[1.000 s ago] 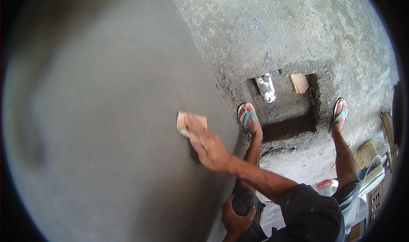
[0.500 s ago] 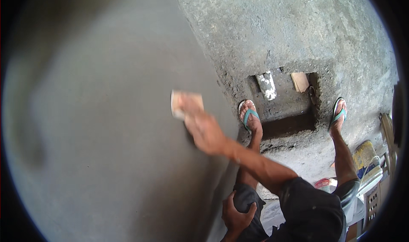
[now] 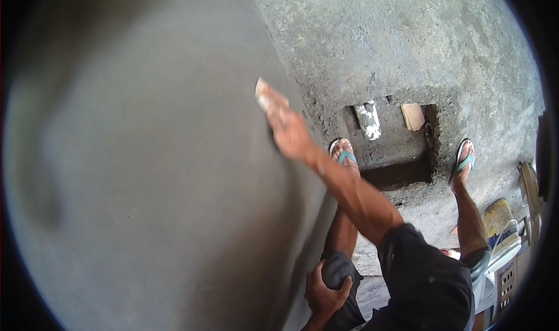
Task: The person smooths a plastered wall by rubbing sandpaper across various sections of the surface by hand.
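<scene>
A flat beige pad (image 3: 262, 92), perhaps folded sandpaper, is in my right hand (image 3: 286, 127). My fingers press it against the smooth grey plastered wall (image 3: 163, 174), close to where the wall meets the floor. The pad shows nearly edge-on, partly covered by my fingers, and is a little blurred. My left hand (image 3: 328, 290) is wrapped round my left knee (image 3: 338, 271), over the dark shorts. My right arm reaches across in front of my left leg.
Between my sandalled feet is a square pit (image 3: 396, 150) in the rough concrete floor (image 3: 372, 34). It holds a white-splashed pipe (image 3: 368, 120) and flat beige pieces (image 3: 413, 117). A yellow-and-blue container (image 3: 499, 221) and a crate-like thing (image 3: 508, 284) stand at the right.
My right hand has moved up and slightly right along the wall with the pad, which has turned from showing its flat face to nearly edge-on. My left hand stays on the knee.
</scene>
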`<state>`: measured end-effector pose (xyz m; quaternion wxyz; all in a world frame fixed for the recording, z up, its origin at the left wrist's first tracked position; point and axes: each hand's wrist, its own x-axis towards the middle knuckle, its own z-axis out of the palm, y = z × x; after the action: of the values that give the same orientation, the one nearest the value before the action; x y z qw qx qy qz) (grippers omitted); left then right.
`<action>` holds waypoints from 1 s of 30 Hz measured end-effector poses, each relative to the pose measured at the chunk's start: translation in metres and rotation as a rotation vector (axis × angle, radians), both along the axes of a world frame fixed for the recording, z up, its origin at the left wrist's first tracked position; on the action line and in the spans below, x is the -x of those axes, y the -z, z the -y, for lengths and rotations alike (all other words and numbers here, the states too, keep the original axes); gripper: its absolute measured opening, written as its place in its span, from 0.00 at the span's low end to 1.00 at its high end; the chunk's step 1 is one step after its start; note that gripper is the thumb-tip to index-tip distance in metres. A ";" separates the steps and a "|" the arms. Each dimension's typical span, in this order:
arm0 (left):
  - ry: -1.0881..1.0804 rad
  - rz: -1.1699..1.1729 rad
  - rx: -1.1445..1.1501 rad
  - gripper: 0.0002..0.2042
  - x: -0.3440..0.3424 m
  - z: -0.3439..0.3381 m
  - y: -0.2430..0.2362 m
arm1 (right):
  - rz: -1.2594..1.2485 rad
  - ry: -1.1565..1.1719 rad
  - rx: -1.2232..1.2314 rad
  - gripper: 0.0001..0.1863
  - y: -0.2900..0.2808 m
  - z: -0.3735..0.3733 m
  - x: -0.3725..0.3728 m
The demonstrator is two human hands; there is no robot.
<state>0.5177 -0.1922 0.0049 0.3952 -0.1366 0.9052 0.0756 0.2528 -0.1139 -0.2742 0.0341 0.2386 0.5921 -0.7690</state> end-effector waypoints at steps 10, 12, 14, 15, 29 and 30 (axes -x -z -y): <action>-0.080 0.112 0.121 0.39 -0.002 0.005 -0.011 | -0.010 -0.079 0.245 0.28 -0.148 0.051 -0.121; -0.072 0.185 0.130 0.39 -0.006 0.005 -0.010 | -0.055 -0.046 0.157 0.29 -0.134 0.055 -0.130; -0.099 0.170 0.076 0.39 -0.013 -0.003 -0.012 | 0.028 0.044 0.181 0.29 -0.097 0.047 -0.118; -0.118 0.129 0.020 0.40 -0.017 -0.006 -0.005 | 0.129 0.057 0.207 0.28 -0.055 0.023 -0.085; -0.104 0.128 0.052 0.41 -0.028 -0.005 -0.006 | 0.108 0.227 -0.106 0.24 0.007 0.022 -0.018; -0.109 0.134 0.057 0.40 -0.027 0.000 -0.005 | 0.368 -0.026 0.004 0.26 0.034 0.000 0.008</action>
<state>0.5451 -0.1918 0.0099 0.4460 -0.2015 0.8699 0.0616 0.2449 -0.1140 -0.3085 0.1523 0.3675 0.5774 -0.7130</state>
